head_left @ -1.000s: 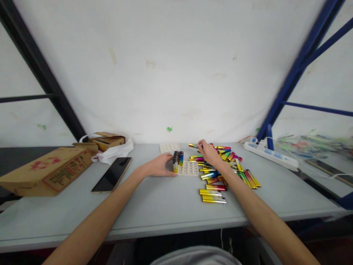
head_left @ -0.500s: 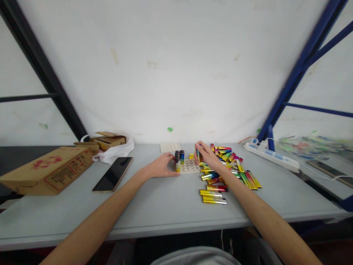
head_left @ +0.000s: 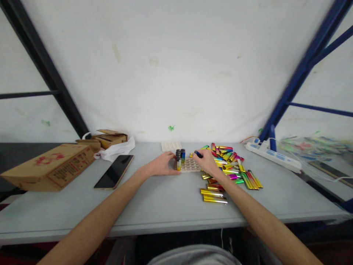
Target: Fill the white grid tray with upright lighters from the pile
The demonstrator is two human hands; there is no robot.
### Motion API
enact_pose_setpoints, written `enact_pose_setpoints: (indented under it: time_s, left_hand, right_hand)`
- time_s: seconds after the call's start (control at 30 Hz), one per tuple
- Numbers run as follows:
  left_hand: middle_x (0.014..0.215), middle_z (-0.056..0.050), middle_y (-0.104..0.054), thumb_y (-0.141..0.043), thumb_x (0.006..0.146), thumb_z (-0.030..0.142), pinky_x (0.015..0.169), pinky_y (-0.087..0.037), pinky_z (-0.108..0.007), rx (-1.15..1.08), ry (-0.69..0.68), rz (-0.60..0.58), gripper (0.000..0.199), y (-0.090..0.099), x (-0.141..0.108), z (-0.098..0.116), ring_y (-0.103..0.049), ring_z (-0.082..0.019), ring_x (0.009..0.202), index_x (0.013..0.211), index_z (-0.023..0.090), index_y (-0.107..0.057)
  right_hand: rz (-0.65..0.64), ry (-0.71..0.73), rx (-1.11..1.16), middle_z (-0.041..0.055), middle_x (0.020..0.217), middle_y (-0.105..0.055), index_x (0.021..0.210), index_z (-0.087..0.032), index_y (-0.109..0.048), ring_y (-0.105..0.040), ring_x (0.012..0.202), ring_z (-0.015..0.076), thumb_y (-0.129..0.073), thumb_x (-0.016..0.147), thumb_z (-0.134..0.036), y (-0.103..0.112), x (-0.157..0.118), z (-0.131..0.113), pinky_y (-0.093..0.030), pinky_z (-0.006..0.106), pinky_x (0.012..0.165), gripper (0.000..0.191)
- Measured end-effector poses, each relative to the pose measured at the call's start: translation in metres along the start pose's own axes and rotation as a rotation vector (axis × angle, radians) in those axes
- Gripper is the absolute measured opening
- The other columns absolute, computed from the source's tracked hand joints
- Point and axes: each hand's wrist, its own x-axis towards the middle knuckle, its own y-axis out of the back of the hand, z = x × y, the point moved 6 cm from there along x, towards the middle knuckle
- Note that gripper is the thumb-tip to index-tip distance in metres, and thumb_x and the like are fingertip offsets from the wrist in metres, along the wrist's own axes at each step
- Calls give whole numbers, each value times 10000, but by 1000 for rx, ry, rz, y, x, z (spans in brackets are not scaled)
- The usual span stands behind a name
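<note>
An off-white, shallow rectangular tray with rows of small holes (head_left: 190,165) lies flat, a cluster of slim, shiny, black-topped lighters (head_left: 178,158) standing upright at its left end. One dark blue lighter (head_left: 198,154) (mostly hidden by fingers) is held tilted over the tray's right side. Beside it sprawls a loose heap of metallic gold, red, green and magenta lighters (head_left: 230,166), lying on their sides, some overlapping.
</note>
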Motion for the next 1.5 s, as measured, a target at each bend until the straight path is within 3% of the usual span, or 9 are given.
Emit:
enact_pose_setpoints:
  time_s: [0.13, 0.27, 0.4, 0.5, 0.57, 0.77, 0.97, 1.33, 1.5]
  left_hand:
    - [1236, -135, -689, -799, 732, 560, 1040, -507, -404, 1, 0, -2, 590, 0, 0, 0, -648, -317, 1148, 1147, 160, -673]
    - [1210, -139, -699, -801, 720, 581, 1018, -519, -390, 26, 21, 0, 606, 0, 0, -1, -657, -325, 1134, 1135, 157, -677]
    - [1247, -130, -692, -799, 727, 575, 1050, -501, -396, 7, -1, 4, 598, 0, 0, -1, -647, -326, 1158, 1157, 179, -674]
    - [1276, -136, -682, -797, 734, 574, 1076, -484, -413, -8, -10, -6, 613, 0, 0, 0, -636, -334, 1181, 1184, 180, -668]
    - [1267, -138, -687, -798, 732, 574, 1064, -492, -423, -11, 0, -5, 618, 0, 0, -1, -642, -339, 1164, 1188, 178, -669]
    - [1272, -135, -680, -791, 740, 567, 1060, -492, -422, -24, 5, -12, 615, -2, 0, -2, -636, -324, 1166, 1202, 181, -663]
    - [1294, -150, -673, -796, 741, 559, 1073, -477, -430, -16, 9, -20, 625, -1, 0, -1, -624, -334, 1192, 1213, 175, -655]
    - [1268, -139, -681, -785, 748, 592, 1063, -482, -434, -10, -6, -22, 626, -2, 0, -1, -632, -332, 1167, 1204, 183, -653]
    - [1264, -133, -682, -785, 739, 601, 1055, -491, -437, -13, -3, -16, 633, -2, 0, -4, -633, -333, 1169, 1201, 188, -654]
  right_hand:
    - [5, 39, -35, -43, 541, -273, 549, -210, -340, -341, 543, 106, -462, 834, -340, 1, -1, -2, -196, 280, 559, 336]
    - [-15, 53, -49, -44, 556, -389, 633, -210, -420, -415, 563, 124, -458, 950, -433, 1, -1, -4, -257, 272, 583, 389]
    - [-99, 73, -11, -22, 666, -536, 807, -222, -499, -509, 633, 155, -390, 1034, -503, -5, -3, -7, -339, 271, 628, 377]
    - [-133, 142, -18, 18, 773, -591, 804, -225, -508, -548, 733, 174, -367, 1052, -504, -7, -4, -14, -392, 284, 703, 399]
    - [-128, 196, -62, 32, 799, -591, 769, -222, -509, -539, 764, 180, -383, 1048, -522, -6, -5, -20, -396, 294, 726, 429]
    - [-215, 195, -137, -10, 627, -537, 758, -217, -541, -447, 579, 149, -431, 1045, -515, -12, -6, -16, -324, 275, 620, 428]
    - [-287, 253, -191, 58, 785, -673, 865, -180, -624, -570, 701, 176, -494, 1045, -419, -23, -9, -9, -378, 277, 676, 327]
    - [-324, 287, -571, 121, 940, -705, 1001, -161, -690, -660, 811, 217, -464, 1062, -421, -39, -5, -15, -414, 295, 712, 350]
    - [-309, 299, -542, 90, 876, -701, 954, -183, -681, -654, 808, 206, -401, 1070, -494, -26, -5, -15, -407, 291, 729, 434]
